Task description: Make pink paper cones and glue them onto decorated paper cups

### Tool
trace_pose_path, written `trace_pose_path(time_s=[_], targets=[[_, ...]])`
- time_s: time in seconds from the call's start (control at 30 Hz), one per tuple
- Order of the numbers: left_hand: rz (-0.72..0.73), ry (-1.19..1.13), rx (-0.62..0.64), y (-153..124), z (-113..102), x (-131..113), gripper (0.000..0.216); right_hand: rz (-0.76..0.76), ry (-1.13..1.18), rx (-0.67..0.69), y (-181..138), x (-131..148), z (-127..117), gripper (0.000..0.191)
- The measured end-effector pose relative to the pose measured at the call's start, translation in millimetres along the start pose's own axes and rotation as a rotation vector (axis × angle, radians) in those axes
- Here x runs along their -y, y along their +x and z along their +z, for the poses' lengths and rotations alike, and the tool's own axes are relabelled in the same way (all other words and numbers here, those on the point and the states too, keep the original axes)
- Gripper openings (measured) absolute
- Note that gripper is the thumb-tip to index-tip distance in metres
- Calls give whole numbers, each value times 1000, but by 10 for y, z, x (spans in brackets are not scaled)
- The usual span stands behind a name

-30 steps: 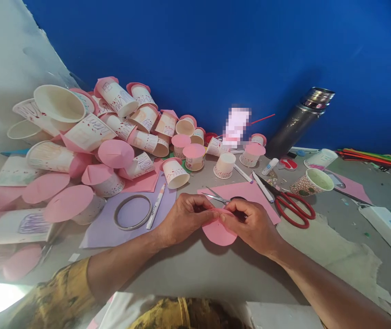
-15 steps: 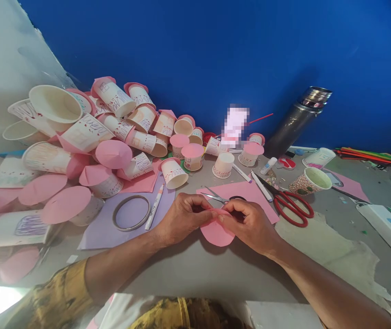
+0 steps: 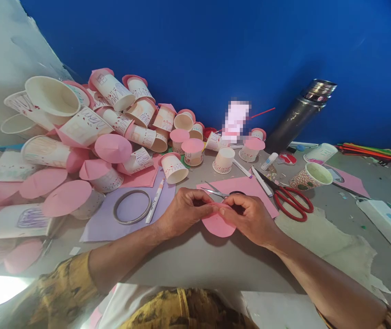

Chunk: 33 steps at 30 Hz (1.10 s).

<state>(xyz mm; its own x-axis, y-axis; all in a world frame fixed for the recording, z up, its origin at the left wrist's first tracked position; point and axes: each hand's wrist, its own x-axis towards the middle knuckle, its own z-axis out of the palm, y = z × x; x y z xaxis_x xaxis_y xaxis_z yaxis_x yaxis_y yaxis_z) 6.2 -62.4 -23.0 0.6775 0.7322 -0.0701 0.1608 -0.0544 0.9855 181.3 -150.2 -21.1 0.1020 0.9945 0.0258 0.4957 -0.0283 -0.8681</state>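
A round piece of pink paper (image 3: 220, 226) is held between my two hands, above the grey table. My left hand (image 3: 186, 211) pinches its upper edge from the left with thumb and fingers. From the right, my right hand (image 3: 252, 218) pinches the same edge, and the thumbs nearly meet. The fingers cover the top of the paper, so its shape there is hidden. Just behind the hands, small scissors (image 3: 216, 193) with dark handles lie on a pink sheet (image 3: 260, 201). To the left are a tape roll (image 3: 115, 214) and a white marker (image 3: 154, 202) on a purple sheet (image 3: 94, 230).
Paper cups with pink paper tops pile up at the left (image 3: 111, 89). Red-handled scissors (image 3: 293, 204), a glue stick (image 3: 270, 161), a patterned cup (image 3: 310, 177) and a cloth (image 3: 332, 242) lie at the right. A dark flask (image 3: 298, 116) leans by the blue wall; a power strip (image 3: 390, 224) sits far right.
Both hands still pinch the pink paper, with only slight finger movement. The whole view has shifted a little, so most things appear slightly higher.
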Motion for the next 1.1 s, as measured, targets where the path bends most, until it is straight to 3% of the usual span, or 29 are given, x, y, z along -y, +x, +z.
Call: trace_pose_path(time_s=[0.4, 0.5, 0.7, 0.9, 1.1], targets=[[124, 55, -4, -1, -3, 24, 16, -123, -158, -109, -37, -43, 37, 20], [202, 47, -13, -26, 5, -9, 13, -262, -189, -175, -46, -48, 35, 21], [348, -7, -46, -92, 40, -63, 8, -703, -242, -329, -37, -19, -2, 14], [509, 24, -85, -119, 57, -12, 14, -828, -289, -332, -47, -31, -27, 21], [565, 3, -66, -111, 35, 35, 16, -852, -299, -317, -49, -12, -46, 20]])
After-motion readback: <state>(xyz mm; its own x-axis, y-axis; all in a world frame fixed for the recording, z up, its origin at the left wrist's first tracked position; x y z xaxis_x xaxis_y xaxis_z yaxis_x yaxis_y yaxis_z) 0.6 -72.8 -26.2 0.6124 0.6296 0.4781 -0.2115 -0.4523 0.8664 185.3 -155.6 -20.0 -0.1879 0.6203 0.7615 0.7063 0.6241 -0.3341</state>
